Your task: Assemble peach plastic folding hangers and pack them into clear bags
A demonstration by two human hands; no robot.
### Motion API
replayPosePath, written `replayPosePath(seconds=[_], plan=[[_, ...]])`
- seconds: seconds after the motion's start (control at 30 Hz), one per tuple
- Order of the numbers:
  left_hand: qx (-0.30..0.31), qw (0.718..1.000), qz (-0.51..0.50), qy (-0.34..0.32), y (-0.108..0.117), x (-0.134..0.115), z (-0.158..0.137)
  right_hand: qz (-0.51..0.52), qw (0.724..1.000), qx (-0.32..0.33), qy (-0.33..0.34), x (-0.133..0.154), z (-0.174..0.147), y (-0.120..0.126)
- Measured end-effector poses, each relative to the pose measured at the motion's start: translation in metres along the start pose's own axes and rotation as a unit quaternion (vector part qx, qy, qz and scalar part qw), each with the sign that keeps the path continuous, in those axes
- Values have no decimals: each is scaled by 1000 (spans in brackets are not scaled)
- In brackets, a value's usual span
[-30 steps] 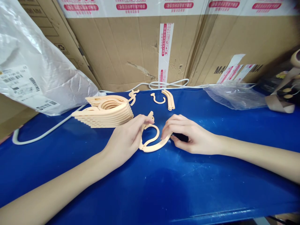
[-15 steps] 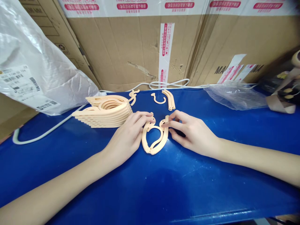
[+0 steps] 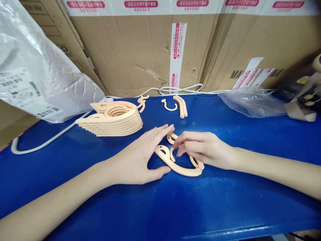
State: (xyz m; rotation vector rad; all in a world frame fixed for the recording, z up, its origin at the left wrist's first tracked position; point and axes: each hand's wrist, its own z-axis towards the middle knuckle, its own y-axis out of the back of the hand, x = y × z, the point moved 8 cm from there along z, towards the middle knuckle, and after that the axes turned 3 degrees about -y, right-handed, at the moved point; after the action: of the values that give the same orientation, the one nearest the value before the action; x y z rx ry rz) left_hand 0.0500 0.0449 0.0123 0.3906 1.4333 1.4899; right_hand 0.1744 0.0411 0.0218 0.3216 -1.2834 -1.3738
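One left hand point(image 3: 142, 157), fingers spread open, borders the folding hanger point(image 3: 187, 172); the right hand point(image 3: 207, 149) has fingers curled over it, grip not determinable. Hanger: cream, curved, holed at the ends, jointed, lying on the blue tabletop point(image 3: 160, 211).

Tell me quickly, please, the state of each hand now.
Left hand: open, at the beige hanger.
Right hand: curled over it; grip cannot be told.

Left forearm point(image 3: 67, 194) enters from eight o'clock, right forearm point(image 3: 273, 170) from four. Left hand point(image 3: 137, 162) back up, fingers together, stretched toward two o'clock, thumb well apart, aimed at three. Right hand point(image 3: 205, 147) points toward nine, fingers bent, tips near left hand's.
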Motion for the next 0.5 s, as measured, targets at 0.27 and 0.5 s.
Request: replayPosePath(seconds=[0.27, 0.5], plan=[[17, 997, 78, -23, 5, -4, 6, -52, 992, -109, 36, 12, -3, 19], [-3, 987, 147, -63, 12, -13, 8, -34, 963, -138, -228, -30, -5, 25]])
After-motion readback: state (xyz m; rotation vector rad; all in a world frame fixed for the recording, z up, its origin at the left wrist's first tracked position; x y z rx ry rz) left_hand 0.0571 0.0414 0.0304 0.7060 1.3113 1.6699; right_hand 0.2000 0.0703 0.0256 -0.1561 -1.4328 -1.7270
